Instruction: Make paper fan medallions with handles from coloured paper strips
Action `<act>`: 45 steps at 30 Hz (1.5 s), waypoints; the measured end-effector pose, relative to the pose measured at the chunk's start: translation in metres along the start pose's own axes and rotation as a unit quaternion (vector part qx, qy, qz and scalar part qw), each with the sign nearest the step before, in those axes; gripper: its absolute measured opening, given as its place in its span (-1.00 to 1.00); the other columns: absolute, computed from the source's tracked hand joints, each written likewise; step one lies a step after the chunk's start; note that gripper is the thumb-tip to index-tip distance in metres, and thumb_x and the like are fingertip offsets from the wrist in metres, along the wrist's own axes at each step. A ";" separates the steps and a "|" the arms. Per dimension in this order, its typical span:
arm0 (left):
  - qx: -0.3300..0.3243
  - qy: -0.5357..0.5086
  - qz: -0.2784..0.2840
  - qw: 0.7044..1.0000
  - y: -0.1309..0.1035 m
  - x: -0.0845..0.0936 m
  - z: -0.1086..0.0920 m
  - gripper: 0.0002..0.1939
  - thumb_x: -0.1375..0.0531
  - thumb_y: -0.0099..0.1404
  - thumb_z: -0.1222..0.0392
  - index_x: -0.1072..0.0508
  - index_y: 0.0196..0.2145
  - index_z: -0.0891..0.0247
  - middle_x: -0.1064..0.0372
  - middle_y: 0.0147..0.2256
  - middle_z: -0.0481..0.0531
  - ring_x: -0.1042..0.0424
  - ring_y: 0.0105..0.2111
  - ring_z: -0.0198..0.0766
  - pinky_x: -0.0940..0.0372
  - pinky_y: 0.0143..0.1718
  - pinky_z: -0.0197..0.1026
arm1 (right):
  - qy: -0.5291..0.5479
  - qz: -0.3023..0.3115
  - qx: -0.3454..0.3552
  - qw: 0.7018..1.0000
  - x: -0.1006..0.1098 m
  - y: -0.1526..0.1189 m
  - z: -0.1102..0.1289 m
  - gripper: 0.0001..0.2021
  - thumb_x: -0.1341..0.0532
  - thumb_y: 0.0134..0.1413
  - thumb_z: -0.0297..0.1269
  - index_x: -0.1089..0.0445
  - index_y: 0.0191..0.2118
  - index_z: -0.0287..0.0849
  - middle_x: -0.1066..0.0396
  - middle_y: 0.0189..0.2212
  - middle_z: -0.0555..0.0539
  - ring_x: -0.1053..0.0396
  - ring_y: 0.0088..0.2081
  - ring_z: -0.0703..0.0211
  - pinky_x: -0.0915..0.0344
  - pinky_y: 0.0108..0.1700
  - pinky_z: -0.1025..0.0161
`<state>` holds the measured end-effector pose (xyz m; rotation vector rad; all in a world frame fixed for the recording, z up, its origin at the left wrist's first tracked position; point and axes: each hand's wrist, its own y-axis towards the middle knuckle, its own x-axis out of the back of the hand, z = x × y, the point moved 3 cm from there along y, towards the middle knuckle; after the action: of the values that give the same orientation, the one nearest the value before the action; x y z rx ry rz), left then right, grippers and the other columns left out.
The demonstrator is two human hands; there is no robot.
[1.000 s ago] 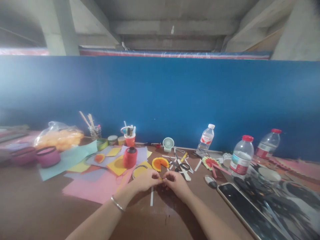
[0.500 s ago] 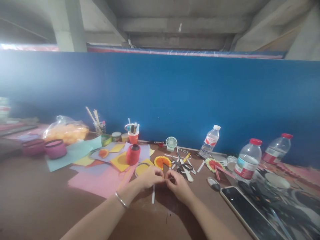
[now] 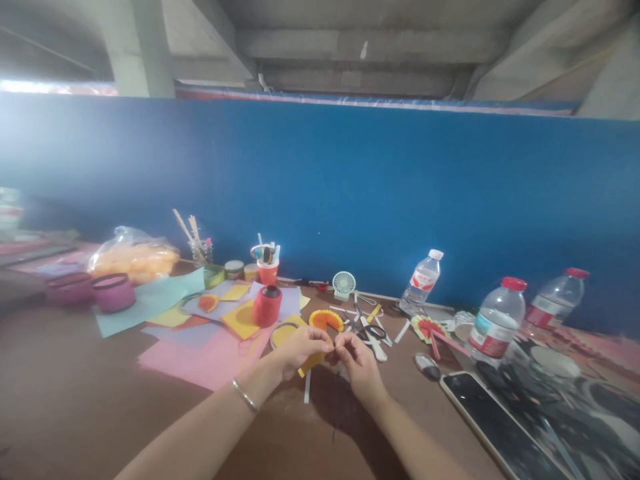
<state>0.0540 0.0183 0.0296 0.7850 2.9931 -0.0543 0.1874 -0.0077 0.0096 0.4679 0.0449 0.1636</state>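
Both hands have lifted off the table since the earlier frame; yellow paper piece [image 3: 311, 363] now hangs visibly between them. Left hand [image 3: 300, 348]: fingers pinched shut on its upper edge. Right hand [image 3: 356, 363]: fingertips closed on the same edge, touching the left's. Piece sits near the table's front-middle, above a white strip [image 3: 307, 387]. Judged progress: orange-yellow pleated fan [image 3: 326, 320] behind looks part-finished, wedge missing; this piece not yet joined. Scissors [image 3: 367, 328] idle, right.
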 end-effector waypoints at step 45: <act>-0.035 -0.020 -0.141 0.989 0.004 0.002 0.013 -0.71 -0.27 -0.07 0.14 -0.41 -0.37 0.33 -0.40 -0.45 0.01 -0.38 -0.47 -0.27 -0.27 -0.40 -0.23 | -0.026 -0.069 -0.152 0.986 -0.005 0.006 -0.020 -0.80 -0.27 -0.20 -0.20 -0.39 -0.49 -0.25 -0.37 -0.62 -0.01 -0.31 -0.54 0.18 -0.21 -0.48 0.28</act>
<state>0.0548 0.0226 0.0165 0.3442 3.0247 0.0253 0.1795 0.0056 -0.0052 0.1623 0.0015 0.0213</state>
